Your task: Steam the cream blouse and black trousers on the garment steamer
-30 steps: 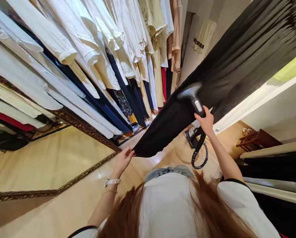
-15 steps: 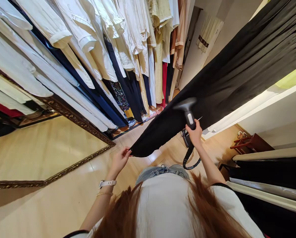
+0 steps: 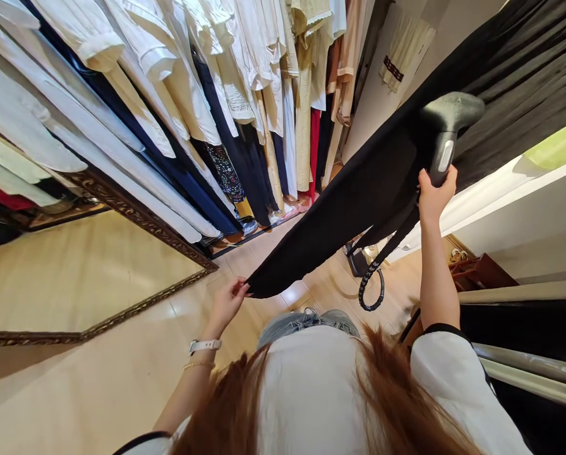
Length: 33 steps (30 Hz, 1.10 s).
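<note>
A long black garment (image 3: 354, 183) stretches from the upper right down toward my left side, with gathered folds at its top end. My left hand (image 3: 229, 302) pinches its lower corner and pulls the cloth out at a slant. In my right hand (image 3: 435, 193) is the handle of a garment steamer (image 3: 455, 112), fingers wrapped round it. The steamer's wide grey head lies at the upper part of the black cloth; whether it touches cannot be made out. A black hose (image 3: 372, 291) hangs from the handle and loops near the floor.
Light and dark clothes (image 3: 264, 57) hang in a row ahead. A mirror with an ornate frame (image 3: 145, 300) leans at the left. The steamer's base (image 3: 357, 262) stands on the floor beyond the hose. Fabric rolls (image 3: 529, 294) and a reddish-brown stool (image 3: 484, 275) are at the right.
My right hand has carried the steamer up and to the right along the black cloth. The hose has drawn out with it. My left hand keeps its pinch on the corner.
</note>
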Each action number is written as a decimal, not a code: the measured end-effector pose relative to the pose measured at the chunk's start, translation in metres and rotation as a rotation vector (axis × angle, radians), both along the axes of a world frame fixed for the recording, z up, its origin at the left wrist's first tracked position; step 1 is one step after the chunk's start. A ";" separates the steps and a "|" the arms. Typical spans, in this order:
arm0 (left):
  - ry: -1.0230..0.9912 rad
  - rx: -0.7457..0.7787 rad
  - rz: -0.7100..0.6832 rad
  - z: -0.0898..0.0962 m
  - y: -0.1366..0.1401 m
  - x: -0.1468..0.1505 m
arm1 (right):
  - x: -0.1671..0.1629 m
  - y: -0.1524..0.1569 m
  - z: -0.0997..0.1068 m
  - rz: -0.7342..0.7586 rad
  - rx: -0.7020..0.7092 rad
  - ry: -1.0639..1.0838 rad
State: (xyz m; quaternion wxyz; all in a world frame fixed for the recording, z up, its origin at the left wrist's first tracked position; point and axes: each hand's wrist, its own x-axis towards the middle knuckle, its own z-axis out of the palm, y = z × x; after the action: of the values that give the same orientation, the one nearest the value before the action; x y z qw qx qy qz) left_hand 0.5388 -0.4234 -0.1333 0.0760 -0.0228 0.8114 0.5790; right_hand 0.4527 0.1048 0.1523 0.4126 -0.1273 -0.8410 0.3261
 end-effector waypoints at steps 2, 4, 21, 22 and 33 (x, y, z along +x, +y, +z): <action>0.003 -0.002 0.001 -0.001 0.000 0.001 | 0.007 -0.013 -0.012 -0.109 -0.037 0.034; -0.004 0.014 0.003 -0.003 0.000 0.002 | 0.014 -0.030 -0.034 -0.110 -0.049 0.012; -0.015 -0.026 0.121 0.019 0.001 0.003 | 0.081 -0.161 -0.196 0.421 -0.019 -0.478; -0.012 -0.027 0.127 0.020 0.000 0.003 | 0.081 -0.158 -0.193 0.396 -0.034 -0.469; -0.066 0.046 0.104 0.014 -0.003 0.010 | 0.018 -0.037 -0.062 -0.071 -0.100 0.064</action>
State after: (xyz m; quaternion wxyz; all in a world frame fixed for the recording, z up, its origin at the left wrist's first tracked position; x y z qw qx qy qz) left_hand 0.5486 -0.4264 -0.1192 0.0728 -0.0822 0.7927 0.5997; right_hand 0.4705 0.0678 0.0904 0.4436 -0.1671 -0.8050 0.3568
